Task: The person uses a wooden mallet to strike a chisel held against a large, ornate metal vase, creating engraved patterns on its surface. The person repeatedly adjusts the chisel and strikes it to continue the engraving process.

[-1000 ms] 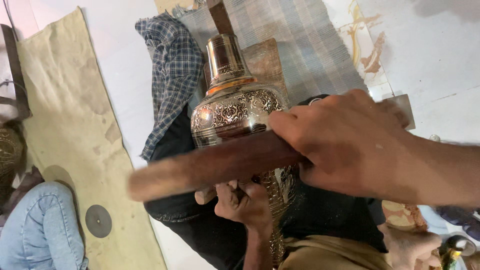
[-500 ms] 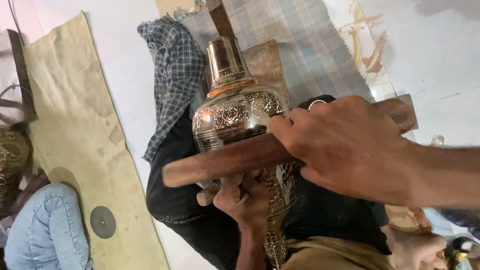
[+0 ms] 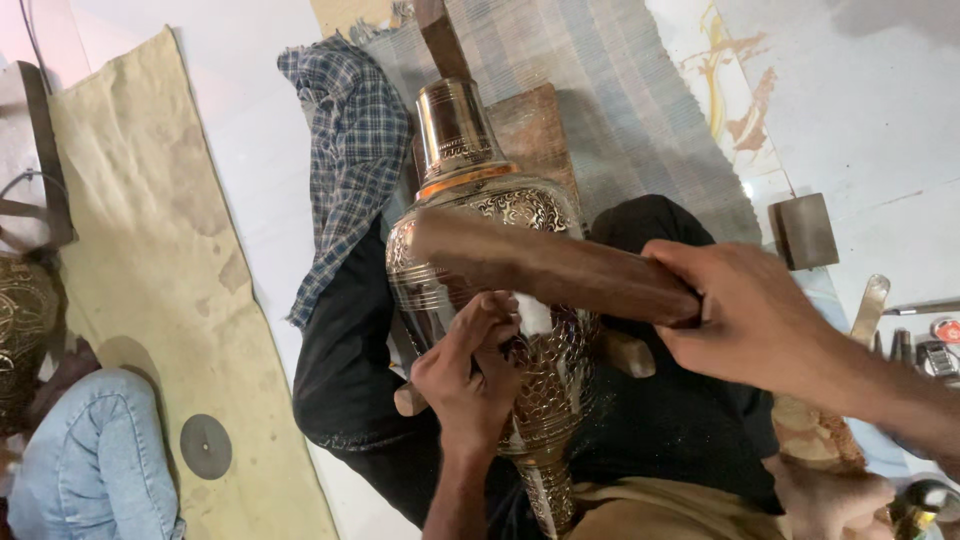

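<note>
Right hand (image 3: 760,320), fingers wrapped around wooden mallet (image 3: 550,268), above left hand (image 3: 470,370) pinching a small tool at engraved metal vase's (image 3: 500,300) six o'clock; a misaimed blow could likely bruise knuckles.

The right hand (image 3: 755,320) enters from four o'clock, forearm bare, its fingers curled into a firm fist with the knuckles toward ten o'clock. The left hand (image 3: 470,370) rises from six o'clock on a bare forearm, wrist bent, its fingers (image 3: 495,310) bunched and pinched together, pointing toward one o'clock.
</note>
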